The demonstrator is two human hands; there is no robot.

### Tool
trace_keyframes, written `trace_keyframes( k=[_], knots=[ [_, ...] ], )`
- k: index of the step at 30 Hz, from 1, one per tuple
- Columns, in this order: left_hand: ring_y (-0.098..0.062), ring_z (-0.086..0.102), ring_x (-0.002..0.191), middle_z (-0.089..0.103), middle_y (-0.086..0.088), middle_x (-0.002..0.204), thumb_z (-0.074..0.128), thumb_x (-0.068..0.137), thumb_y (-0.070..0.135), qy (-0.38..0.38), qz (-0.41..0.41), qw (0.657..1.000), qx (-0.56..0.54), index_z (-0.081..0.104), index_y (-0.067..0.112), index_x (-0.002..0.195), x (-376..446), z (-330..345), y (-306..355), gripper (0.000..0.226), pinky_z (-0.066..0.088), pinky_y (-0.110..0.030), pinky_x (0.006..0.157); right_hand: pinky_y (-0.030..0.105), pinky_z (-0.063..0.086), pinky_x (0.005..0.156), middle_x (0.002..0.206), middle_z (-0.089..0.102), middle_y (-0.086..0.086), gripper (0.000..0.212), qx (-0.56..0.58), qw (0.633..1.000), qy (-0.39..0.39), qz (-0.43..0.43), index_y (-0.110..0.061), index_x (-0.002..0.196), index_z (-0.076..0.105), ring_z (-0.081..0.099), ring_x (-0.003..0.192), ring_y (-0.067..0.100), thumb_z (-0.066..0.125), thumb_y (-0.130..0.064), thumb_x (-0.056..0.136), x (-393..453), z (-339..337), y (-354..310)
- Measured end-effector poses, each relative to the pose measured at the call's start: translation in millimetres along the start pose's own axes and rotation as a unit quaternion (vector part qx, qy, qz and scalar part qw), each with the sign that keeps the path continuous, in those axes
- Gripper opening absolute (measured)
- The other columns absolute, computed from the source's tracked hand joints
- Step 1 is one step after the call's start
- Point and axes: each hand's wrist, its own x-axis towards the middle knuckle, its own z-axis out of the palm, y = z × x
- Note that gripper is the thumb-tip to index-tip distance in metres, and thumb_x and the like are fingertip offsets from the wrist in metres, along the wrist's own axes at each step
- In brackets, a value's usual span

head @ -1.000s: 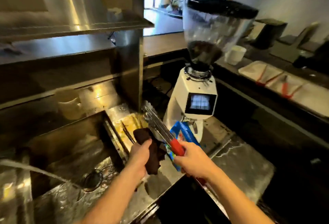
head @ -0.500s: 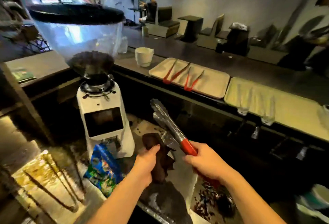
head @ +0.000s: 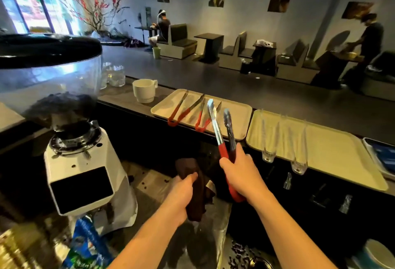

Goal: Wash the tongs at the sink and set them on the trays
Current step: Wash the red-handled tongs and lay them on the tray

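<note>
**A:** ok so how should the set-down be done here? Nearest in view, a dark brown crumpled cloth (head: 195, 191) is gripped in the left hand (head: 181, 196), fingers curled round it, low over the steel work surface. Looks like it's not needed for this bit.

**B:** agreed, the cloth can just be kept out of the way. The red-handled metal tongs (head: 224, 140) are held by the right hand (head: 241, 172), wrapped round the red grips near the hinge end, arms spread apart, tips raised and pointed toward the beige rectangular tray (head: 239, 110) on the dark table (head: 299, 101). Not on it yet.

**A:** two other red-handled tongs (head: 186, 110) are already laid on that tray though.

**B:** yeah, so probably the free strip on the right side should be aimed for, parallel to the others. Tips lowered first, then the handle, so nothing gets knocked. The second beige tray (head: 333, 153) further right has clear glasses (head: 269, 138) upside down on it, best avoided, I'd guess.
</note>
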Motion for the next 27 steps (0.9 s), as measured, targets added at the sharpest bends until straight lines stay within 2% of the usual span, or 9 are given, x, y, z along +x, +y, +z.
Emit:
trace_keyframes(
  k=[4, 6, 9, 14, 17, 19, 22, 25, 27],
  knots=[
    [-0.034, 0.076, 0.071, 0.077, -0.017, 0.083, 0.058, 0.098, 0.032, 0.009, 0.002, 1.0, 0.009, 0.057, 0.018, 0.121, 13.4, 3.3, 1.9, 0.027, 0.06, -0.039, 0.057, 0.039, 0.05, 0.076, 0.149, 0.031, 0.022, 0.078, -0.073, 0.995, 0.03, 0.065, -0.012, 0.155, 0.012, 0.061, 0.106, 0.037, 0.046, -0.044, 0.092, 37.4, -3.4, -11.4],
    [-0.038, 0.075, 0.08, 0.076, -0.02, 0.093, 0.06, 0.097, 0.032, 0.012, 0.006, 1.0, 0.016, 0.059, 0.018, 0.12, 21.4, 3.5, 0.9, 0.027, 0.061, -0.045, 0.065, 0.042, 0.058, 0.07, 0.134, 0.044, 0.023, 0.067, -0.1, 0.991, 0.03, 0.088, -0.005, 0.144, 0.03, 0.067, 0.091, 0.037, 0.049, -0.04, 0.091, 59.1, -7.2, -16.2],
    [-0.036, 0.076, 0.076, 0.078, -0.018, 0.086, 0.06, 0.096, 0.031, 0.01, 0.01, 1.0, 0.018, 0.063, 0.018, 0.114, 30.7, 2.6, 0.4, 0.022, 0.06, -0.041, 0.061, 0.034, 0.049, 0.059, 0.107, 0.062, 0.016, 0.048, -0.177, 0.981, 0.032, 0.07, -0.002, 0.114, 0.056, 0.064, 0.08, 0.031, 0.057, -0.041, 0.085, 87.2, -9.3, -20.1],
    [-0.036, 0.076, 0.081, 0.078, -0.016, 0.09, 0.062, 0.096, 0.031, 0.018, 0.011, 1.0, 0.023, 0.067, 0.018, 0.111, 42.9, -0.7, -0.7, 0.021, 0.06, -0.045, 0.066, 0.032, 0.044, 0.055, 0.074, 0.058, 0.001, 0.055, -0.258, 0.96, 0.068, 0.081, -0.013, 0.105, 0.055, 0.06, 0.071, 0.024, 0.059, -0.06, 0.077, 121.0, -5.3, -23.7],
    [-0.038, 0.073, 0.093, 0.076, -0.017, 0.102, 0.062, 0.096, 0.032, 0.03, 0.014, 0.999, 0.019, 0.068, 0.018, 0.114, 45.8, -4.1, 2.3, 0.024, 0.06, -0.052, 0.08, 0.03, 0.04, 0.052, 0.074, 0.057, 0.0, 0.063, -0.234, 0.964, 0.097, 0.077, -0.014, 0.112, 0.055, 0.058, 0.067, 0.023, 0.058, -0.066, 0.076, 141.5, -0.7, -22.2],
    [-0.038, 0.071, 0.098, 0.075, -0.016, 0.106, 0.062, 0.095, 0.032, 0.045, 0.013, 0.999, 0.016, 0.067, 0.02, 0.116, 46.8, -6.0, 3.4, 0.024, 0.056, -0.057, 0.091, 0.032, 0.048, 0.06, 0.087, 0.065, 0.004, 0.069, -0.22, 0.969, 0.096, 0.062, -0.011, 0.117, 0.055, 0.064, 0.077, 0.027, 0.059, -0.066, 0.077, 151.7, 0.5, -19.9],
    [-0.041, 0.071, 0.095, 0.073, -0.019, 0.106, 0.063, 0.095, 0.03, 0.054, -0.003, 0.999, -0.001, 0.064, 0.021, 0.113, 46.7, -11.6, 4.9, 0.021, 0.059, -0.057, 0.083, 0.038, 0.053, 0.072, 0.103, 0.069, 0.009, 0.077, -0.231, 0.967, 0.095, 0.052, -0.011, 0.124, 0.053, 0.066, 0.092, 0.032, 0.052, -0.072, 0.078, 158.5, -1.7, -19.6],
    [-0.041, 0.072, 0.09, 0.073, -0.021, 0.101, 0.065, 0.094, 0.029, 0.064, -0.009, 0.998, -0.011, 0.063, 0.021, 0.11, 44.7, -20.4, 5.4, 0.018, 0.061, -0.048, 0.066, 0.034, 0.043, 0.057, 0.093, 0.067, 0.009, 0.078, -0.296, 0.943, 0.149, 0.027, -0.011, 0.124, 0.05, 0.064, 0.083, 0.032, 0.042, -0.075, 0.081, 149.5, -10.2, -27.2],
    [-0.04, 0.071, 0.092, 0.073, -0.019, 0.102, 0.065, 0.094, 0.031, 0.072, -0.005, 0.997, -0.015, 0.064, 0.021, 0.11, 39.3, -29.1, 4.2, 0.019, 0.061, -0.05, 0.074, 0.031, 0.037, 0.05, 0.084, 0.063, 0.006, 0.067, -0.313, 0.932, 0.184, -0.011, -0.014, 0.119, 0.049, 0.059, 0.072, 0.028, 0.042, -0.07, 0.083, 136.1, -14.4, -34.4]
  ],
)
